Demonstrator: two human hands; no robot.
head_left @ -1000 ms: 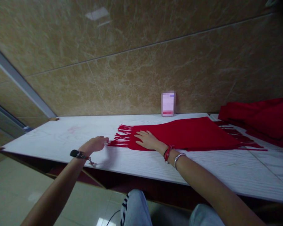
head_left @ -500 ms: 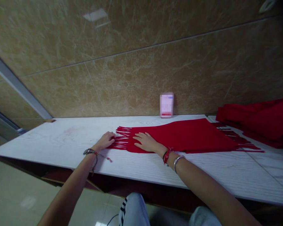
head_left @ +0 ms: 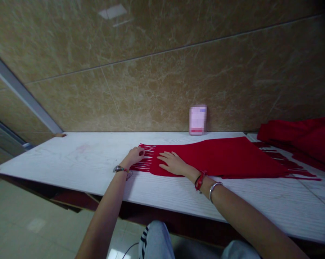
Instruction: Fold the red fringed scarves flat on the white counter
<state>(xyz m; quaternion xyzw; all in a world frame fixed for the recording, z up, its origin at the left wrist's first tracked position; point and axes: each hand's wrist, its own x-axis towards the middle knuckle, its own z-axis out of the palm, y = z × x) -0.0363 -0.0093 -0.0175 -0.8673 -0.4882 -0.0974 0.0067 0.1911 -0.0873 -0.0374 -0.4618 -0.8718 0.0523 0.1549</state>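
Observation:
A red scarf (head_left: 219,156) lies stretched lengthwise on a white wood-grain countertop, fringed at both ends. My right hand (head_left: 172,163) rests flat on its left part, fingers spread and pointing left. At the left end, my left hand (head_left: 136,155) is curled with thumb and fingertips together over the fringe (head_left: 144,166), pinching some of the strands. Other strands fan out above and below it.
A second red cloth (head_left: 299,140) lies bunched at the right end of the white countertop (head_left: 78,162). A small pale box or card (head_left: 197,118), blurred out, leans on the tiled wall (head_left: 151,93). Dark shelving (head_left: 140,216) is below, near my knees.
My left hand has shifted along the fringe, up and to the right, its fingers curling in more. My right hand stays flat on the scarf. The view has shifted slightly.

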